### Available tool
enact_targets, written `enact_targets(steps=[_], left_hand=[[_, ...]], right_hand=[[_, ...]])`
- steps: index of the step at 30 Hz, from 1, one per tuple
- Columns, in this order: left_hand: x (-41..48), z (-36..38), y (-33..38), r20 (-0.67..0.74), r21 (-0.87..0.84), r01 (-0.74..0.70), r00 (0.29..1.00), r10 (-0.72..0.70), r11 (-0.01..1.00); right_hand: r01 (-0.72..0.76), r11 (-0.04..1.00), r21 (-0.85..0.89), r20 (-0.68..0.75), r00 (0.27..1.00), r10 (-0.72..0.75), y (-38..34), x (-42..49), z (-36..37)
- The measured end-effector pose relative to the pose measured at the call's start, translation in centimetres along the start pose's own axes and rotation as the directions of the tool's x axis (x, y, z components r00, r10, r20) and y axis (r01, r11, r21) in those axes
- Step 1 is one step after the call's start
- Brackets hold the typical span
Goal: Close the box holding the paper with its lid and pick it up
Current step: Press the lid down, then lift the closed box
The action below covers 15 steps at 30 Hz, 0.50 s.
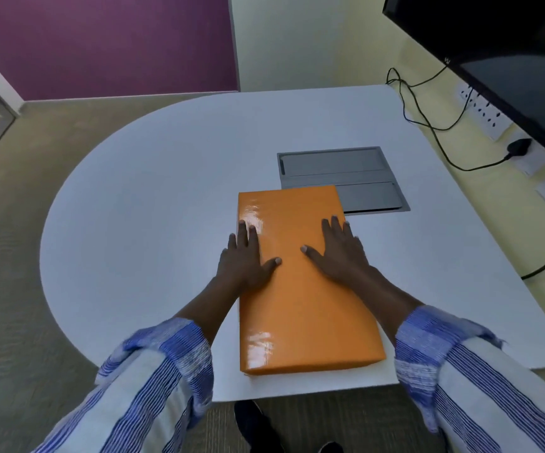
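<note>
1. Head view: one orange box (pixel 300 282), lid on, lies on the white surface (pixel 153 197), near the front edge, its far corner over a grey hatch (pixel 346 173).
2. Left hand (pixel 245 259) and right hand (pixel 339 253): two, both flat, fingers spread, pressing the lid top, gripping nothing.
3. Glossy wrap looks slippery; box seems stiff, probably light. Best hold: both long sides, palms clamping inward.
</note>
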<state>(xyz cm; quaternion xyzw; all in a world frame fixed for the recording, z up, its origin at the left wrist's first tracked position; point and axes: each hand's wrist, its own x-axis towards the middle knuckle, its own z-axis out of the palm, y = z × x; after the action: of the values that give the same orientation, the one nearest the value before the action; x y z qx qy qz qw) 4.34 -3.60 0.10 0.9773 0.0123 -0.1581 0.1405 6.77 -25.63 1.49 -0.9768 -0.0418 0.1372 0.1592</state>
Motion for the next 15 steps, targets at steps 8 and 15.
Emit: enact_targets(steps=[8,15], left_hand=[[0.6,1.2,-0.8,-0.054,-0.011,-0.062,0.997,0.061,0.998],[-0.7,1.6,-3.5,-0.118,-0.633,-0.021,0.991,-0.069,0.774]], right_hand=[[-0.004,0.994,-0.110,0.031,0.999,0.007,0.0,0.5,0.6],[-0.221,0.835,0.503,-0.129,0.937,0.325,2.1,-1.6,-0.7]])
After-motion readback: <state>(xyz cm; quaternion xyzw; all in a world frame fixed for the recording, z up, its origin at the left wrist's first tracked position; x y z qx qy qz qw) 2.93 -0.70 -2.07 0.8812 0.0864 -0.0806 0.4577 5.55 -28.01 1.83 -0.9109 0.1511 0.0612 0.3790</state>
